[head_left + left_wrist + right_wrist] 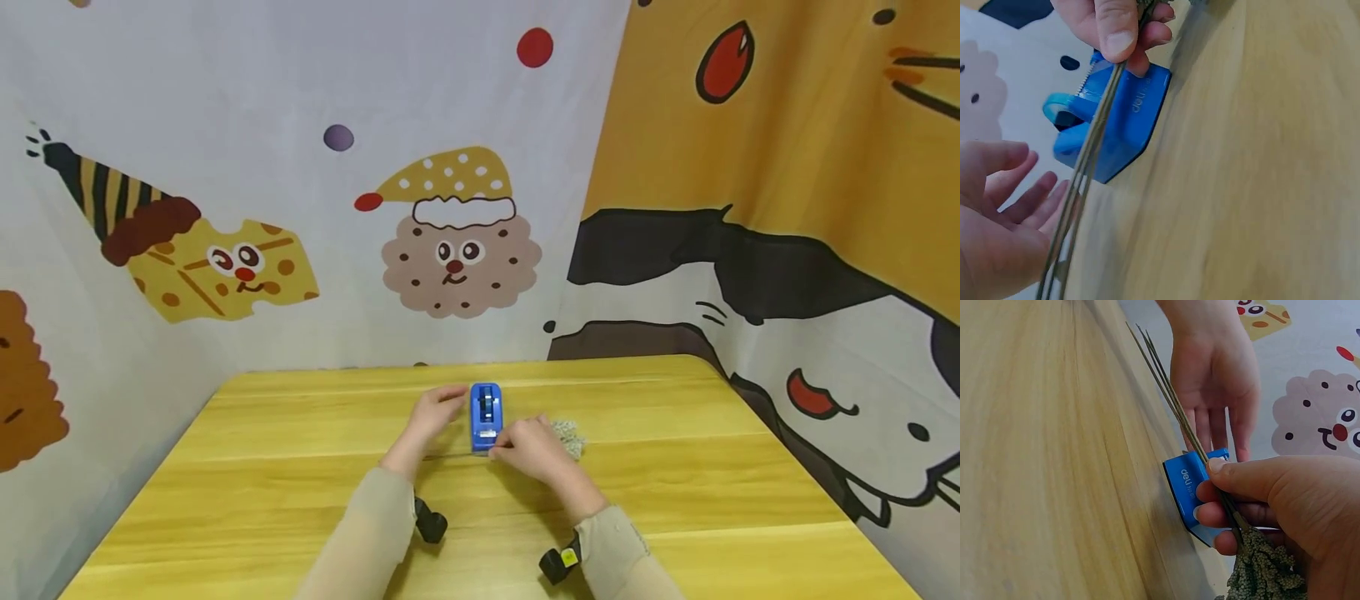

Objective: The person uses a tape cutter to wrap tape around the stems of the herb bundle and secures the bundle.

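Flower bunch, held beside a blue tape dispenser
My right hand pinches the green stems between thumb and fingers, just below the flower heads; stem ends point left, past the near end of the dispenser; my left hand holds nothing, fingers loosely extended, just beside the dispenser's left side; hands apart, dispenser between them on the wood-grain surface; step, as I judge it: stems gathered, tape to be fetched; next move seems to call for my free fingers at the tape roll, stems kept bunched; stem-to-dispenser contact: cannot tell
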Action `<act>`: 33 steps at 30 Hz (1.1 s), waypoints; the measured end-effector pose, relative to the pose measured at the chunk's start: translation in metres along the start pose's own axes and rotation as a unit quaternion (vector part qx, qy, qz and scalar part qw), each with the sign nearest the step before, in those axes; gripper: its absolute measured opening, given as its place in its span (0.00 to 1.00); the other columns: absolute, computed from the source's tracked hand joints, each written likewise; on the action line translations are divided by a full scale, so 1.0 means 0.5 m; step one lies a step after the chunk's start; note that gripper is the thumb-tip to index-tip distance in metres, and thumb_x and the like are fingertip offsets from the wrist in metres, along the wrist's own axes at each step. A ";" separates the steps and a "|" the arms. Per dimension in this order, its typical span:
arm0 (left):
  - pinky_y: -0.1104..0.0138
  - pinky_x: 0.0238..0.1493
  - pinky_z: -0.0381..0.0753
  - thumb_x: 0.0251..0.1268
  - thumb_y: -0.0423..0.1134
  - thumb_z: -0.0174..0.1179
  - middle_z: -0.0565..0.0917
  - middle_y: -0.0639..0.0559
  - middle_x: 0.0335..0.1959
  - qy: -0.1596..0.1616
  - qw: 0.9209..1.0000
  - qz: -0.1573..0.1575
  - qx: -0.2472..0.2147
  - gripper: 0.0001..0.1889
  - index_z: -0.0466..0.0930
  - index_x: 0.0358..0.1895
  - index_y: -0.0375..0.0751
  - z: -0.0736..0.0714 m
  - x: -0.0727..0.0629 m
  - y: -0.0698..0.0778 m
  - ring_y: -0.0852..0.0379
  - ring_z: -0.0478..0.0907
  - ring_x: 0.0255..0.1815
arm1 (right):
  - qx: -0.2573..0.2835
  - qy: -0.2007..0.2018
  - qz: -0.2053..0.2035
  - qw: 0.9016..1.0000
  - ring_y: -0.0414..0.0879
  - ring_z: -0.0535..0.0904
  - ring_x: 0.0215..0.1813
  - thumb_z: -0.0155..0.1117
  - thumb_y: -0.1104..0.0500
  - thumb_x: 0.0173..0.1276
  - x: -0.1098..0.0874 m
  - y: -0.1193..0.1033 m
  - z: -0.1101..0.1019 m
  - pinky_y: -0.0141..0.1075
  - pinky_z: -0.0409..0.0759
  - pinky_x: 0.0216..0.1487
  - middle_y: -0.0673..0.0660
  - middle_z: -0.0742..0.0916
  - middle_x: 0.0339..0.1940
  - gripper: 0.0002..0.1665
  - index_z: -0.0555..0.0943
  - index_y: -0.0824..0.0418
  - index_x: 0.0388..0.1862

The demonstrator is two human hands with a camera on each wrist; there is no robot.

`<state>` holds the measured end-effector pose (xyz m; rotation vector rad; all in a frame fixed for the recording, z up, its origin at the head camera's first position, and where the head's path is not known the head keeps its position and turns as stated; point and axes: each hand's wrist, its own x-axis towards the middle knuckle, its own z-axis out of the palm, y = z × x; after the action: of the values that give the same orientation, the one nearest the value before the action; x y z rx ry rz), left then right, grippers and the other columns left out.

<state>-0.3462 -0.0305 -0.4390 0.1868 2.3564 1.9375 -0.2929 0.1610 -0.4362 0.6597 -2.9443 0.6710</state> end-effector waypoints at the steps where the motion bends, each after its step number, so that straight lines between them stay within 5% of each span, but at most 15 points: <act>1: 0.54 0.55 0.76 0.71 0.33 0.53 0.76 0.38 0.61 0.002 1.000 -0.001 -0.016 0.18 0.76 0.60 0.32 0.004 0.005 -0.003 0.41 0.75 0.58 | 0.000 0.001 0.000 1.000 0.34 0.73 0.23 0.69 0.51 0.63 0.000 0.001 0.001 0.59 0.61 0.62 0.36 0.82 0.19 0.08 0.87 0.48 0.23; 9: 0.58 0.54 0.77 0.69 0.35 0.57 0.78 0.40 0.59 0.024 0.996 -0.032 -0.082 0.16 0.80 0.57 0.36 0.036 0.027 -0.025 0.49 0.76 0.54 | 0.001 0.002 -0.007 1.000 0.36 0.70 0.20 0.69 0.52 0.63 -0.001 -0.002 0.001 0.59 0.62 0.61 0.38 0.80 0.15 0.11 0.86 0.50 0.21; 22: 0.60 0.58 0.75 0.67 0.30 0.58 0.76 0.42 0.62 0.050 0.990 -0.028 -0.131 0.17 0.80 0.58 0.37 0.061 0.029 -0.047 0.45 0.71 0.64 | -0.006 0.008 0.001 1.000 0.33 0.72 0.23 0.70 0.51 0.62 0.001 0.003 0.006 0.64 0.57 0.65 0.37 0.82 0.18 0.10 0.86 0.48 0.21; 33: 0.58 0.62 0.71 0.68 0.32 0.59 0.77 0.44 0.62 0.055 0.993 -0.020 -0.106 0.16 0.81 0.58 0.41 0.061 0.026 -0.048 0.45 0.70 0.65 | -0.010 0.010 -0.001 1.000 0.34 0.72 0.22 0.70 0.51 0.62 0.002 0.006 0.008 0.58 0.62 0.61 0.37 0.82 0.17 0.10 0.87 0.49 0.22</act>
<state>-0.3558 -0.0034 -0.4682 0.0183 2.1749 2.2134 -0.2947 0.1615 -0.4407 0.6501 -2.9284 0.6442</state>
